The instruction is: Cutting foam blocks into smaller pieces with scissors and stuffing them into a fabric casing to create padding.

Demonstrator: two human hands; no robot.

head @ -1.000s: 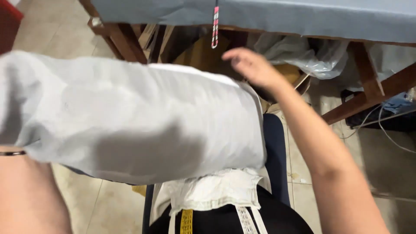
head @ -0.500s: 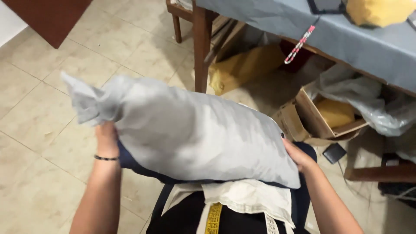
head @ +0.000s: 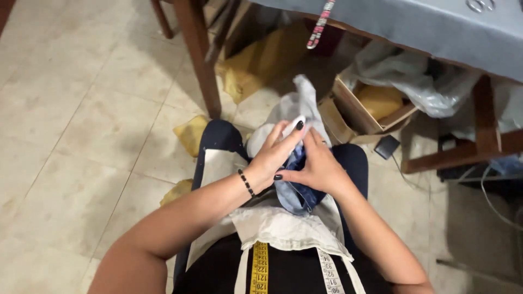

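While seated over the lap, worked with both hands meeting at one bundle of cloth.

Head view: Left hand (head: 275,155) curled over the near-left side of the pale grey cloth (head: 297,109), fingers pressed into it, dark nails showing, beaded bracelet (head: 245,182) on the wrist. Right hand (head: 317,166) closed from the opposite side, thumb tucked toward the left palm, pinching folded blue denim (head: 297,193). Both grasps clenched on fabric, hands touching one another at the fingertips. Grey cloth bunched up and beyond the grasp, peak rising away from the body. Denim hung just below the grasp, resting on a white apron (head: 283,226). Yellow measuring tape (head: 260,267) lay nearer the body than the grasp, draped down the chest. Past the grasp, further out: open cardboard box (head: 362,109) on the tiled floor, wooden table leg (head: 199,60) off to the left and beyond, grey tablecloth (head: 436,27) overhead-far, striped ribbon (head: 320,24) dangling from its edge.
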